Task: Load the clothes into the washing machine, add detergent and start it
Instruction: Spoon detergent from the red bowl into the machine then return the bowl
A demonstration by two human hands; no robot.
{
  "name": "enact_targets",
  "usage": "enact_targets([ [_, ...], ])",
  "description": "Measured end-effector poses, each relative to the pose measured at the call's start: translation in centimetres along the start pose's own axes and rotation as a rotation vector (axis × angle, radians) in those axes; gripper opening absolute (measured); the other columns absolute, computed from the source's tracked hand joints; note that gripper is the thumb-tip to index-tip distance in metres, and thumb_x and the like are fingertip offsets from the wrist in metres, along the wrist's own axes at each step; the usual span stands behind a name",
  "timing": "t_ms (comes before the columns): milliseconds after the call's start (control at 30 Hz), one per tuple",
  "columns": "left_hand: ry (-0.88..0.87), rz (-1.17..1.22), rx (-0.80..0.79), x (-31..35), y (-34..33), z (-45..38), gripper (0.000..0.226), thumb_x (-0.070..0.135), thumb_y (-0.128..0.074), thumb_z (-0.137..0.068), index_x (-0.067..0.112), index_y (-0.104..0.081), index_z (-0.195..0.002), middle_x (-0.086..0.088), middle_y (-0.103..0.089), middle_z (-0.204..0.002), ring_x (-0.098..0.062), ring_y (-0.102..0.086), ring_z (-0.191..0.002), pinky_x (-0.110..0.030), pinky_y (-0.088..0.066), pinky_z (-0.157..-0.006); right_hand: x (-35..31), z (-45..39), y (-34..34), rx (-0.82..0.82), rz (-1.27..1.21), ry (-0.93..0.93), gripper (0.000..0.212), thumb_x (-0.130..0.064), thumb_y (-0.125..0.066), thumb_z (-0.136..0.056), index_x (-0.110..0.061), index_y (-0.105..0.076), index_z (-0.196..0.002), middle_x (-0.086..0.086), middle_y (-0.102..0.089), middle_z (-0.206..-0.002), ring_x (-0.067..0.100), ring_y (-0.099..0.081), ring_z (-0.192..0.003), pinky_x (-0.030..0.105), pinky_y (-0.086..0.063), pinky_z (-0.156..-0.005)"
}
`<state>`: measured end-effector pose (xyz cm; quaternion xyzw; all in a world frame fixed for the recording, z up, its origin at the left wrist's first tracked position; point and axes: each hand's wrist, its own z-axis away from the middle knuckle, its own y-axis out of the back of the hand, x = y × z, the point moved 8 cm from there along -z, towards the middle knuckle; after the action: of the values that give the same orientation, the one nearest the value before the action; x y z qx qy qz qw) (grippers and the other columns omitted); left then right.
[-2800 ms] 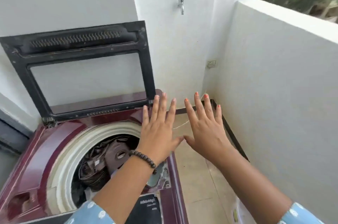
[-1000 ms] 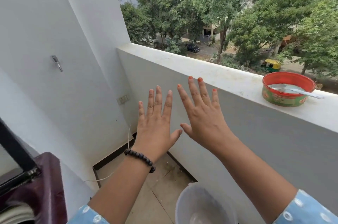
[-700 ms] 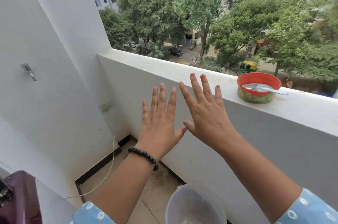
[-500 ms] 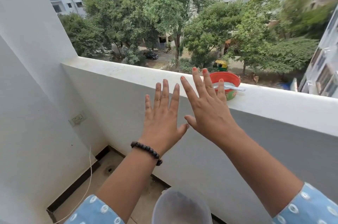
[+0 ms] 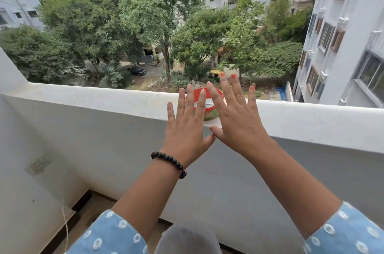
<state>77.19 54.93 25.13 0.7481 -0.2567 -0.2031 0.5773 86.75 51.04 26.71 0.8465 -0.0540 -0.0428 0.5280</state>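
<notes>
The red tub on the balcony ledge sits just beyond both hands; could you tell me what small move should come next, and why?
Probably reach forward and grip the red tub. Both the left hand and right hand are open and empty in front of it on the ledge; it may hold detergent.

White balcony parapet (image 5: 104,100), flat-topped, spanning the view. Wall socket plate (image 5: 38,165) on the white side wall at left. Thin cord (image 5: 66,231) hanging near that wall. Tiled floor (image 5: 91,212) with dark skirting. Beyond the parapet: dense green trees (image 5: 128,25), a dark parked car (image 5: 137,71), a yellow auto-rickshaw (image 5: 215,74), white apartment block (image 5: 349,46) at right.
</notes>
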Motion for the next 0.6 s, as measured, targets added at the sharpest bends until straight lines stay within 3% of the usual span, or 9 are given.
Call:
enact_targets([
  [600,0.078,0.035,-0.06,-4.0,-2.1,-1.2,0.109,0.06,-0.056,-0.091,0.025,0.026,-0.154,-0.004,0.034,-0.161,-0.023,0.032,-0.149,-0.053,0.01,-0.124,-0.4,-3.0,-3.6,-0.097,-0.114,-0.005,0.099,-0.056,-0.061,-0.085,-0.03,0.005,-0.155,0.004,0.013,-0.164,0.036,0.014,-0.149,0.064,-0.004,-0.116],
])
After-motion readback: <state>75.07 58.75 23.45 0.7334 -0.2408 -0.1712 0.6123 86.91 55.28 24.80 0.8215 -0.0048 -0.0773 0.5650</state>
